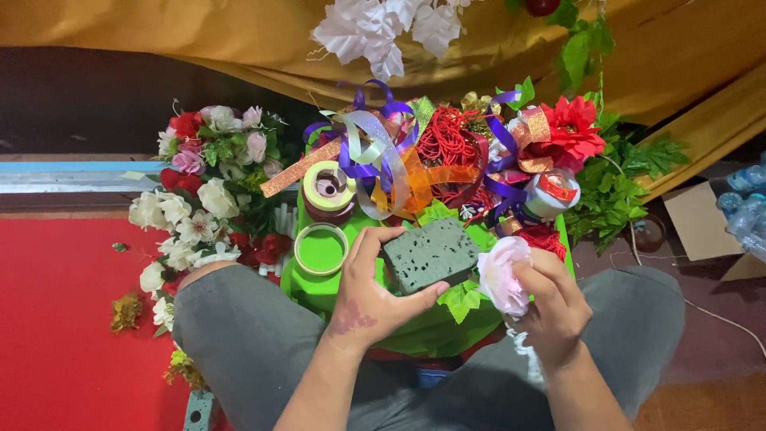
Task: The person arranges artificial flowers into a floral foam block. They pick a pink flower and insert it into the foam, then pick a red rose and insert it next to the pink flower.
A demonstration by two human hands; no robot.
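My left hand [369,297] grips a dark green block of floral foam [429,254], pitted with holes, over a bright green tray [319,289]. A pale pink artificial rose [503,275] is held in my right hand [550,307], just right of the foam block and touching its end. A green leaf [463,299] sticks out under the foam. Both hands rest between my knees in grey trousers.
The tray holds tape rolls [327,187], a green ring [321,249] and a tangle of purple, orange and red ribbons [415,152]. A heap of artificial roses [211,191] lies left on the red carpet [56,319]. Red poinsettia [570,128] and green leaves [618,183] sit right.
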